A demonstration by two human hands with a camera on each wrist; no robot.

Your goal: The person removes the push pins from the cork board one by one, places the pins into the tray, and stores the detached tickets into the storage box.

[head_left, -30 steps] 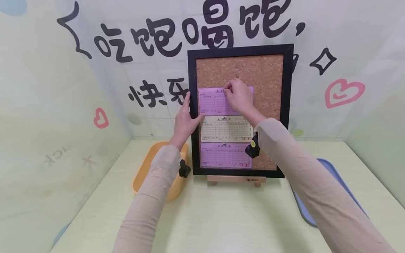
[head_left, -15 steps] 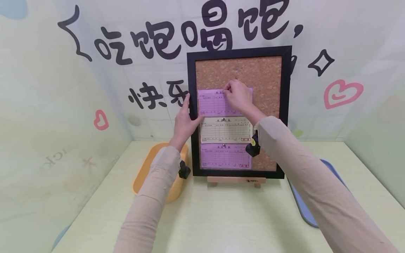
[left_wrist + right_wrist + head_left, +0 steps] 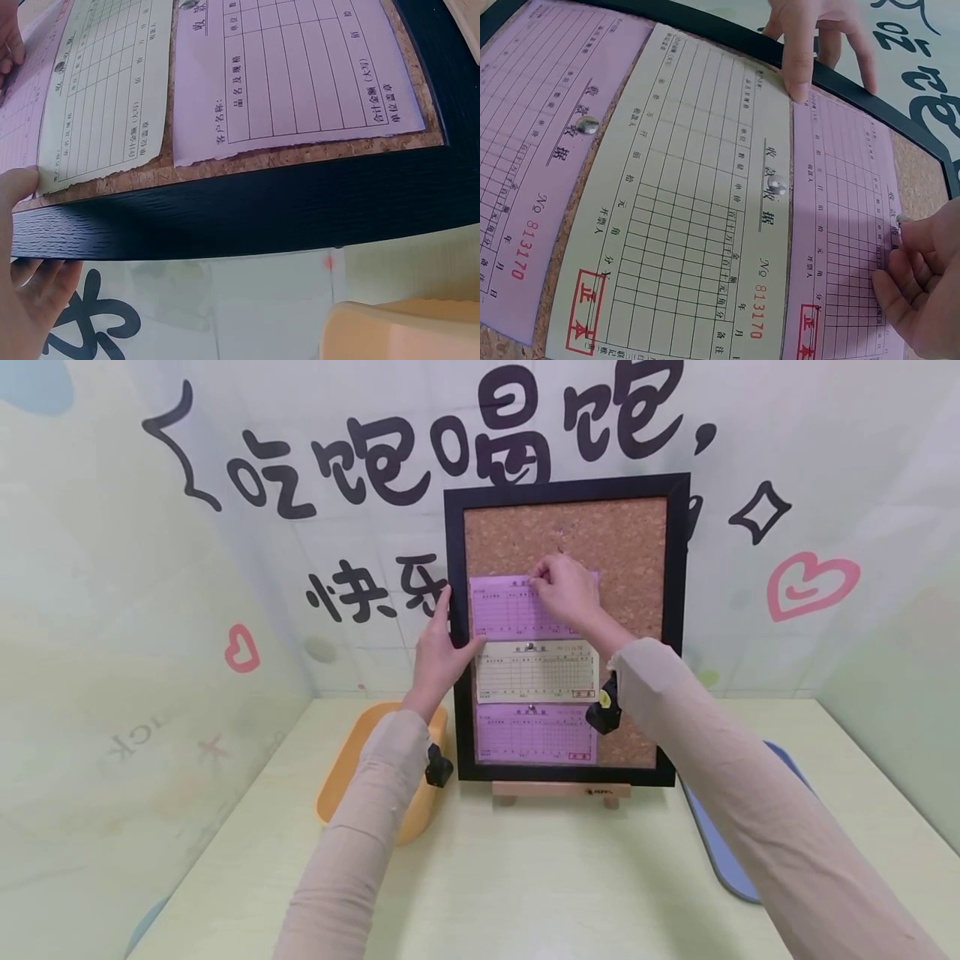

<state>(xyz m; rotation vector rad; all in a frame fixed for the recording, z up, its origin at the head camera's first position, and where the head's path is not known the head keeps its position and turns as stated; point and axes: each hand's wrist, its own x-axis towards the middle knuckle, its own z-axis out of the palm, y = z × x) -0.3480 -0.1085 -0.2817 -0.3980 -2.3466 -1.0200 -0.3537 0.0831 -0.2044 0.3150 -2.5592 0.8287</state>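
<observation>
A black-framed corkboard [image 3: 622,752] stands upright with three receipt slips in a column on its left side. The top purple slip [image 3: 498,606] is under my right hand [image 3: 567,592], whose thumb and fingers pinch a small silver thumbtack [image 3: 904,218] at the slip's upper middle. Below it, the pale yellow slip [image 3: 510,675] and the lower purple slip [image 3: 510,735] each have a round silver tack at the top. My left hand [image 3: 438,652] grips the frame's left edge, thumb in front near the top slip's lower corner and fingers behind, as the left wrist view shows.
A small wooden easel [image 3: 558,789] carries the board on the pale table [image 3: 540,877]. At left, partly behind my left arm, is a yellow bin [image 3: 348,768]. A blue tray [image 3: 723,852] lies at right under my right forearm. A printed wall [image 3: 360,652] stands behind.
The head view has tilted up slightly, so the board sits a little lower in it. Both hands keep their places on the frame and at the top slip.
</observation>
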